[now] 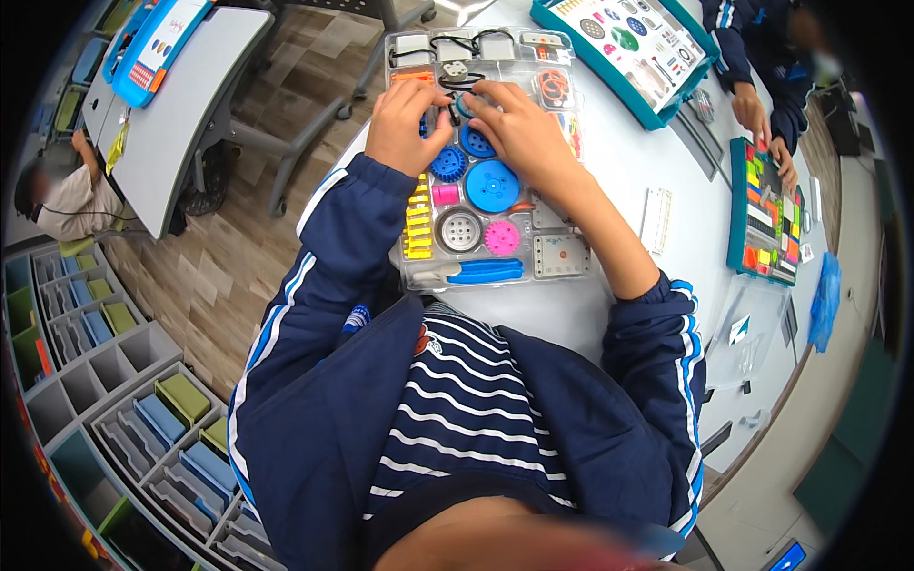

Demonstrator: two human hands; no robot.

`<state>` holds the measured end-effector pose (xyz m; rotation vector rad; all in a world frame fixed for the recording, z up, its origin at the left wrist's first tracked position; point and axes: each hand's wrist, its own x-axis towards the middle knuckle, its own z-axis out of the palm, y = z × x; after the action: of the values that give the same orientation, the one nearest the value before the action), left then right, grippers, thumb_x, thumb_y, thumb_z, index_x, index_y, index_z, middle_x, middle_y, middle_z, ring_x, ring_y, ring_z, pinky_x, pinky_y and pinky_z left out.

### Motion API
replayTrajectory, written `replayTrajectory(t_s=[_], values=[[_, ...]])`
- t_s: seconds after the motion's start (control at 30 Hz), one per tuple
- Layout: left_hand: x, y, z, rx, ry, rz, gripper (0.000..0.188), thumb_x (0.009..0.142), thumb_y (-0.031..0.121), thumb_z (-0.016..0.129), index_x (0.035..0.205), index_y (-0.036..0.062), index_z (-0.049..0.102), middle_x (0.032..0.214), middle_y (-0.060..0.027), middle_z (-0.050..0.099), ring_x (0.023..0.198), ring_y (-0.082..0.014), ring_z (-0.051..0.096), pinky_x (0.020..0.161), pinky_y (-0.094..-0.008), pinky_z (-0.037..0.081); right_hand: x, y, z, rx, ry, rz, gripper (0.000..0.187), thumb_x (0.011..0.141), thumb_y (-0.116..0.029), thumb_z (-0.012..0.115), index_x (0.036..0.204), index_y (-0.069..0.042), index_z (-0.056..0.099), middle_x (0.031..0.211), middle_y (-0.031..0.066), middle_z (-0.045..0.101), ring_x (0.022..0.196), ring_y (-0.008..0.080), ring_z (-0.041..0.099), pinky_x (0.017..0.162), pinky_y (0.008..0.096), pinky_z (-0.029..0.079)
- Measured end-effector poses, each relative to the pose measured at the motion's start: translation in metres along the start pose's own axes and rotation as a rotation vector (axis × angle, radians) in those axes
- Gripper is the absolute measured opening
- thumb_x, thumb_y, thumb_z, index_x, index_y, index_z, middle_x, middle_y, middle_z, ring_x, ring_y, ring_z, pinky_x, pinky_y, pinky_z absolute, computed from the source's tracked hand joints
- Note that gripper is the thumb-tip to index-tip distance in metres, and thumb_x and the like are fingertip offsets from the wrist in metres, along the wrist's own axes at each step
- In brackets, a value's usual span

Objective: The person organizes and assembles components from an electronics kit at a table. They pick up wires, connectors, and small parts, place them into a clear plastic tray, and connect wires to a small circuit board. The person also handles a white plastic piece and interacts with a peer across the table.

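A clear compartment case (409,276) of building parts lies on the white table in front of me. Over its far half, my left hand (407,126) is closed, its fingertips at a small black piece (454,112). Right beside it, my right hand (522,138) pinches a small teal round part (465,105). The fingertips of both hands nearly meet, and they partly hide these pieces. Below them sit a blue gear (448,164), a large blue wheel (492,186), a grey wheel (459,229), a pink gear (502,238) and blue-handled pliers (481,272).
A teal case with a picture-covered lid (624,48) stands at the far right. Beyond it a co-worker's hands (752,114) reach into another teal parts box (738,214). A clear tray (747,328) lies nearer on the right. Grey storage bins (114,357) stand at left.
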<state>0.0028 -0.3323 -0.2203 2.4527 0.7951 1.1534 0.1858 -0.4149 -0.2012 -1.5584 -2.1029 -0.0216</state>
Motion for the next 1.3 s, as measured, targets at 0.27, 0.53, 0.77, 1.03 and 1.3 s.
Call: replayTrajectory(t_s=[0.27, 0.53, 0.77, 1.03, 1.3], values=[[0.009, 0.006, -0.001, 0.039, -0.086, 0.049, 0.041, 0.082, 0.007, 0.065, 0.122, 0.0073, 0.059, 0.121, -0.0134, 0.061, 0.118, -0.0336, 0.056, 0.100, -0.0442, 0.043, -0.020, -0.017, 0.003, -0.135, -0.008, 0.077, 0.052, 0.096, -0.030, 0.057, 0.139, -0.001, 0.047, 0.145, 0.0168, 0.047, 0.138, 0.0355, 0.038, 0.111, 0.0455, 0.034], [0.013, 0.009, 0.009, 0.094, -0.144, 0.054, 0.047, 0.095, 0.014, 0.057, 0.141, 0.0107, 0.050, 0.148, -0.0141, 0.043, 0.136, -0.0321, 0.043, 0.108, -0.0456, 0.037, -0.030, -0.007, 0.009, 0.018, 0.006, 0.068, 0.049, 0.096, -0.028, 0.057, 0.135, 0.000, 0.048, 0.147, 0.0197, 0.045, 0.138, 0.0347, 0.039, 0.112, 0.0482, 0.033], [0.008, -0.004, 0.017, 0.133, -0.320, 0.102, 0.045, 0.100, 0.017, 0.050, 0.144, 0.0121, 0.047, 0.148, -0.0076, 0.048, 0.140, -0.0252, 0.041, 0.115, -0.0485, 0.030, -0.028, -0.008, -0.020, 0.221, 0.020, 0.086, 0.045, 0.094, -0.021, 0.061, 0.132, 0.001, 0.052, 0.143, 0.0200, 0.049, 0.137, 0.0349, 0.041, 0.113, 0.0460, 0.033], [0.007, -0.004, 0.019, 0.221, -0.367, 0.088, 0.044, 0.101, 0.020, 0.050, 0.144, 0.0121, 0.048, 0.152, -0.0051, 0.044, 0.143, -0.0217, 0.036, 0.117, -0.0457, 0.027, -0.106, 0.040, -0.079, 0.035, 0.311, 0.338, 0.027, 0.089, -0.010, 0.067, 0.115, -0.007, 0.066, 0.127, 0.0133, 0.062, 0.123, 0.0301, 0.055, 0.106, 0.0412, 0.041], [0.004, -0.005, 0.017, 0.216, -0.397, 0.126, 0.050, 0.102, 0.019, 0.044, 0.151, 0.0114, 0.037, 0.157, -0.0074, 0.035, 0.147, -0.0240, 0.029, 0.118, -0.0466, 0.022, -0.161, 0.271, -0.107, -0.346, 0.427, 0.807, 0.068, 0.082, -0.032, 0.075, 0.136, -0.001, 0.049, 0.128, 0.0270, 0.052, 0.116, 0.0423, 0.051, 0.102, 0.0449, 0.041]])
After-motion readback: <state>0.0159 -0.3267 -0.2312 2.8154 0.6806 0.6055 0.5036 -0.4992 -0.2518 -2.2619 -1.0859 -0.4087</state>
